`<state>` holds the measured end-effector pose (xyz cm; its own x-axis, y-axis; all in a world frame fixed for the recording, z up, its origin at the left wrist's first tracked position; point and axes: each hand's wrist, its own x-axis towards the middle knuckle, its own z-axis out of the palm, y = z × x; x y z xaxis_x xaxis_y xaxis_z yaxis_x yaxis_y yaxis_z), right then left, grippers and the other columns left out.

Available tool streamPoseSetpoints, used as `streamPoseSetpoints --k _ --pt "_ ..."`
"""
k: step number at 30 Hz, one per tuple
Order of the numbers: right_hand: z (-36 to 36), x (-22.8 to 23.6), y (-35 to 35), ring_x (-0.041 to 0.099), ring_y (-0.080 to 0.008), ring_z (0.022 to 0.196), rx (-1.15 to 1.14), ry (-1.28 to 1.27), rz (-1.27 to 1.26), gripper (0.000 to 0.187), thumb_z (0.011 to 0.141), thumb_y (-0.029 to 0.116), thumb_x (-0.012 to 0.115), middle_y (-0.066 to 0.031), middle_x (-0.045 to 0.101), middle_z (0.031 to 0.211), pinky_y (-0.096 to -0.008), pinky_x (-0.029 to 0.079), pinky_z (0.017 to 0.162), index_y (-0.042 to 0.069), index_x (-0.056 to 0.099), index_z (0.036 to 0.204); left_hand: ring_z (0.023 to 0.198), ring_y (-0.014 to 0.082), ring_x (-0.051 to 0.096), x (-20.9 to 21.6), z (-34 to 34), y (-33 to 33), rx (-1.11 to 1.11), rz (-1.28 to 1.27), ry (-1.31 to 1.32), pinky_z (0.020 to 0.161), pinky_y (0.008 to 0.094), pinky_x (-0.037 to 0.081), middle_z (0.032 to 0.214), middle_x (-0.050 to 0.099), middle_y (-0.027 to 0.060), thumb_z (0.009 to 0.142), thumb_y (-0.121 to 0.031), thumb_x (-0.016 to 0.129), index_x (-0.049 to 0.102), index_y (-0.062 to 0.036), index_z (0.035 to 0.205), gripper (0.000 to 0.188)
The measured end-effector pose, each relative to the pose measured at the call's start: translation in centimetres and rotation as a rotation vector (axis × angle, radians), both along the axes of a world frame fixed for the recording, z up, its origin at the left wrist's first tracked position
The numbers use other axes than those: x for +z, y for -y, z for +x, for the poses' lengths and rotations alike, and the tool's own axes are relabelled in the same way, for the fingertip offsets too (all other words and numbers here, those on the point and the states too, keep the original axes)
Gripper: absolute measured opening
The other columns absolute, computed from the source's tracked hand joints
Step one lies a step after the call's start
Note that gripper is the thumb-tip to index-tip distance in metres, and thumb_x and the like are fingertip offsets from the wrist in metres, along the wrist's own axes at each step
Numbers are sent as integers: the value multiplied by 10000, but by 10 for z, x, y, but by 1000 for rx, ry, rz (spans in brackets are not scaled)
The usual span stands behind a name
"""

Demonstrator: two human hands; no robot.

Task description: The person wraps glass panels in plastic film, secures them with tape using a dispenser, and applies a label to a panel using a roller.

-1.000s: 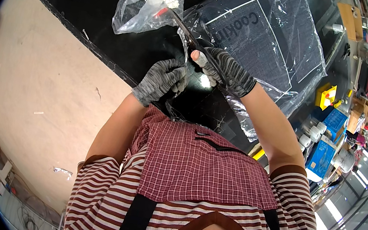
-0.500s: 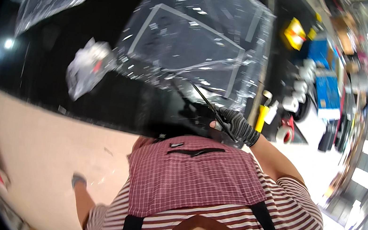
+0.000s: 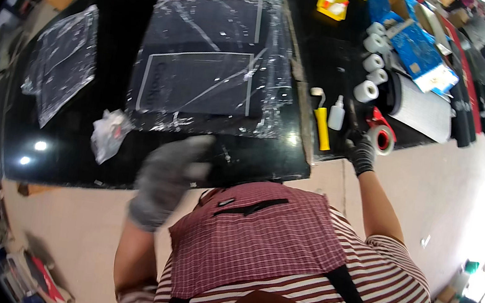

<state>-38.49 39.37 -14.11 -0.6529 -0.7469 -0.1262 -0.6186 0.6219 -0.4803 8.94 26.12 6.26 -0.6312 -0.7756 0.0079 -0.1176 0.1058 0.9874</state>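
Note:
My left hand (image 3: 171,175), in a grey knit glove, hangs over the front edge of the black table. Motion blurs it, though thumb and fingers look apart, with nothing visible between them. Just beyond lie a crumpled clear plastic bag (image 3: 109,135) and a large dark flat package (image 3: 197,79) in clear film. My right hand (image 3: 362,153), in a dark striped glove, is at the edge of the right-hand table, beside a red tape dispenser (image 3: 381,135). Its fingers are dark against the black surface, so their grip is hidden.
A smaller film-wrapped package (image 3: 66,62) lies at left. On the right table are a yellow-handled roller (image 3: 322,127), a white squeeze bottle (image 3: 336,113), several white rolls (image 3: 366,91), blue boxes (image 3: 417,55), a large pale roll (image 3: 421,109) and a yellow tray (image 3: 332,3).
My right hand, which held a long dark tool over the main table, has moved right to the tape dispenser; the tool is no longer clearly visible. My left hand has come into view.

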Motion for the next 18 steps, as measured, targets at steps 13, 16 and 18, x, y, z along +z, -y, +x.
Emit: streamPoseSetpoints --k 13,16,18 --pt "19 8 22 612 -282 807 18 -174 -333 318 765 203 658 -146 633 896 -364 483 747 35 585 1025 943 251 601 131 -136 -100 -575 -339 -521 860 395 472 1009 593 138 830 -92 536 596 12 965 181" --pt "70 20 53 614 -213 777 79 264 -352 355 780 259 662 -118 640 904 -315 479 718 30 586 1040 984 256 613 142 -105 -41 -785 -618 -489 913 407 470 1076 591 145 877 -137 528 617 0 948 179" --pt "98 3 75 607 -182 778 98 385 -342 399 779 284 679 -110 639 905 -299 478 710 30 579 1071 1018 299 584 119 -89 17 -671 -687 -121 913 414 458 1118 569 164 840 -166 584 591 -18 1051 258"
